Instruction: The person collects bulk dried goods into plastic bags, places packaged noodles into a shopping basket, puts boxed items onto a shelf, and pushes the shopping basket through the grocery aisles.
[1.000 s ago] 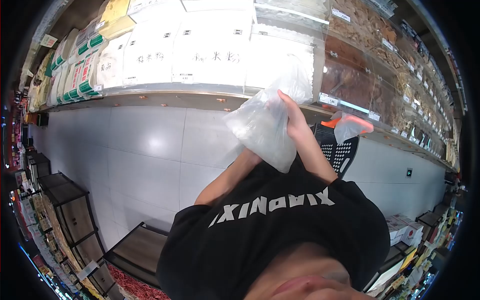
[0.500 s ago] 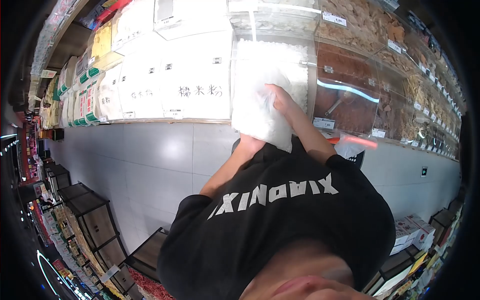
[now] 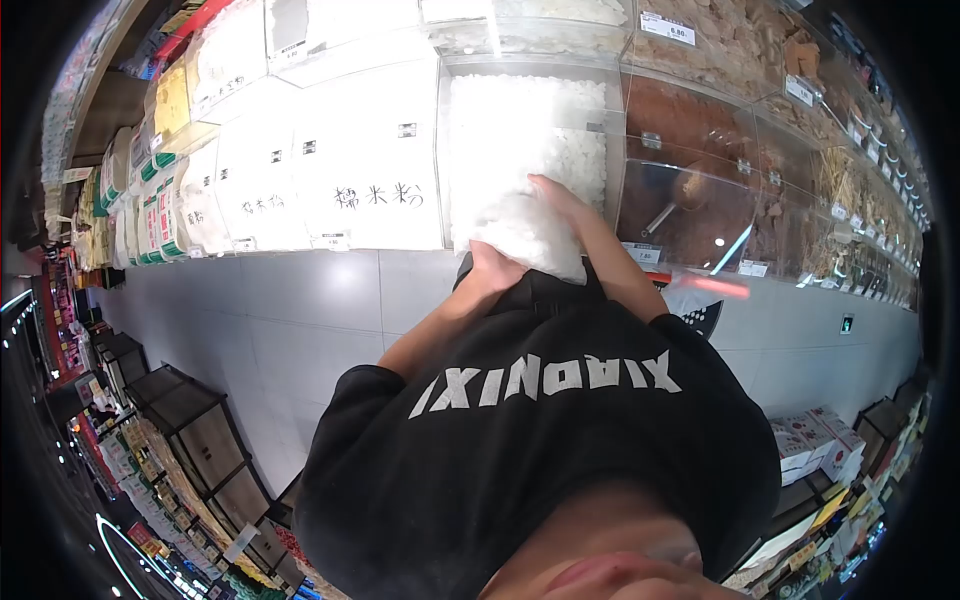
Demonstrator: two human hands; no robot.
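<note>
Between my hands is a clear plastic bag of white lumps (image 3: 535, 240), held close to my waist at the front of the bin. My left hand (image 3: 492, 268) grips its lower left side, with the fingers partly hidden by the bag. At its upper right, my right hand (image 3: 560, 203) has the thumb and fingers closed on the plastic. Just beyond the bag stands a clear bin of white lumps (image 3: 580, 120), which look like those in the bag.
Left of the bin are white flour bins (image 3: 375, 160) with handwritten labels. A bin of reddish-brown powder (image 3: 685, 195) with a scoop stands to the right. Dark-framed display stands (image 3: 190, 420) are behind on the left, and cartons (image 3: 815, 445) sit behind on the right.
The bag has come down and looks shorter and more bunched. My left hand has moved from beneath it up along its left side. My right hand stays near its upper right.
</note>
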